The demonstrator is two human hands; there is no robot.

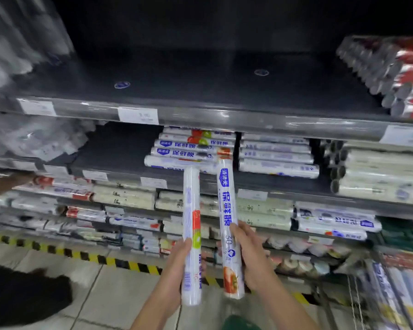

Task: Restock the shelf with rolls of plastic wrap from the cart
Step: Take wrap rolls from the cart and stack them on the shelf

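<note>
Below the front edge of the dark metal shelf (224, 116), left hand (177, 265) and right hand (250, 256) each curl fingers round an upright white printed plastic-wrap roll: left roll (191, 198), right roll (227, 203)

**Legible markings.** On the right roll (228, 210), which the right hand (250, 256) is gripping, I am reading 保鲜膜 in large blue characters running lengthwise, with the numeral 30 beneath them. The blue badge (224, 176) at its upper end is proving too small to read. The left roll (191, 222), gripped by the left hand (177, 265), is showing a barcode (187, 281) and blue print I am failing to make out. Two shelved rolls (188, 148) are also displaying 保鲜膜. The shelf-edge price tags (138, 115) are coming through blurred and unreadable.
</note>
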